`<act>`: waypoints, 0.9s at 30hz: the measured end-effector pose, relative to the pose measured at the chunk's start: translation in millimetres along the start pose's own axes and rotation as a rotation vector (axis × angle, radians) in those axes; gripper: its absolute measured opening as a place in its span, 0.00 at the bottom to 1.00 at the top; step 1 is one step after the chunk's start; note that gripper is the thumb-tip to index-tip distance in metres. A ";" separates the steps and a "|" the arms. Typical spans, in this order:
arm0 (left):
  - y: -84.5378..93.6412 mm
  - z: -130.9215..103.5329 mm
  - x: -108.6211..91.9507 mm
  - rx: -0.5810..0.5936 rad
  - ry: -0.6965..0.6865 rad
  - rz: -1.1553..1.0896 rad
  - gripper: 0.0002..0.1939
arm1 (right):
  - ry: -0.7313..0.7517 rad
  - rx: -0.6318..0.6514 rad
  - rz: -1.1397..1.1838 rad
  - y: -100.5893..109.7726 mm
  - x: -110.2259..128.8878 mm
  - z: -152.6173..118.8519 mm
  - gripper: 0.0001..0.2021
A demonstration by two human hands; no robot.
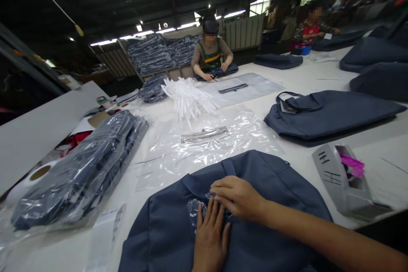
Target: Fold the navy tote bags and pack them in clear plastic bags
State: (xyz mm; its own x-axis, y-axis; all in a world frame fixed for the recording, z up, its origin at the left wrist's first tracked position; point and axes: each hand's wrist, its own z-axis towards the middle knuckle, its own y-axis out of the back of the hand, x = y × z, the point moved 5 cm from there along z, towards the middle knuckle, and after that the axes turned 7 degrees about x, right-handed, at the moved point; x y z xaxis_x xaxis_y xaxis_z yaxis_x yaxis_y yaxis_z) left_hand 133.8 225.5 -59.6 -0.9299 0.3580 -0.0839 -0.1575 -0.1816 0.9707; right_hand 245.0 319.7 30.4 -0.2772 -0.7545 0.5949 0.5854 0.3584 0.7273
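Note:
A dark blue fabric bag (270,187) lies flat at the near edge of the white table (318,153). On it sits a small clear plastic packet (194,210). My left hand (210,238) rests flat on the bag, fingers apart, touching the packet. My right hand (237,197) reaches in from the right, its fingertips pinching at the packet's upper edge by the bag's handle strap (194,185).
A stack of clear plastic sleeves (204,144) lies behind the bag. Bagged blue goods (86,170) sit left, a tape roll (38,174) beside them. White sticks (188,97), another blue bag (328,112) and a grey dispenser (344,178) stand around. Two other people work at the far side.

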 end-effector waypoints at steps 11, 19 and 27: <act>81.7 81.4 116.4 -0.041 0.266 -0.497 0.10 | -0.150 0.154 0.138 -75.8 -51.7 20.9 0.14; -32.4 214.5 175.3 0.462 -0.022 -0.346 0.17 | -0.147 0.190 0.207 -71.1 -51.2 24.2 0.14; -45.3 229.8 193.5 0.517 0.008 -0.384 0.13 | -0.111 0.144 0.351 -67.6 -53.2 24.1 0.13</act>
State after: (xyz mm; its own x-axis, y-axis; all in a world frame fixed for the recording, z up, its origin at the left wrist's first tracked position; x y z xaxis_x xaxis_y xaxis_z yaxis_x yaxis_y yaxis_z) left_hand 37.3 513.5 -68.1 -0.8420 0.3029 -0.4465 -0.3006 0.4237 0.8545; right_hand 201.9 348.9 -42.2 -0.1641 -0.5110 0.8438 0.5486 0.6637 0.5085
